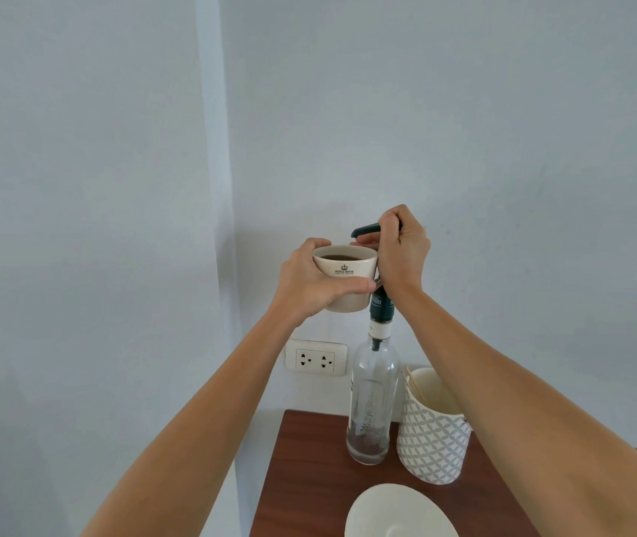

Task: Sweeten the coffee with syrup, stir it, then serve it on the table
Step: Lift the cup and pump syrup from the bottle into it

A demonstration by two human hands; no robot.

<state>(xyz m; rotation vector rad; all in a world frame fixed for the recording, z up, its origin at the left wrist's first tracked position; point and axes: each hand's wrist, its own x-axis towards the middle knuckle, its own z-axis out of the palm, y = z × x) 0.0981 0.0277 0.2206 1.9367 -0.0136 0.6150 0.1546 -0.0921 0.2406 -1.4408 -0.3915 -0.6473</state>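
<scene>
Two grips closed, left hand [311, 282] holding cup [346, 277] upright, right hand [402, 248] clasping leftward pump spout [365, 229]

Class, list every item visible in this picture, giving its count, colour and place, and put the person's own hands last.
coffee cup: one, cream with a dark logo, holding dark coffee, held up under the pump spout
syrup bottle: one, clear glass, nearly empty, on the table's back edge
pump: one, dark green, on top of the bottle
patterned holder: one, white and grey, right of the bottle, thin wooden sticks inside
saucer: one, white, near table edge
table: one, reddish-brown wood
wall socket: one, white, on the wall
left hand: gripping the cup
right hand: closed on the pump
</scene>
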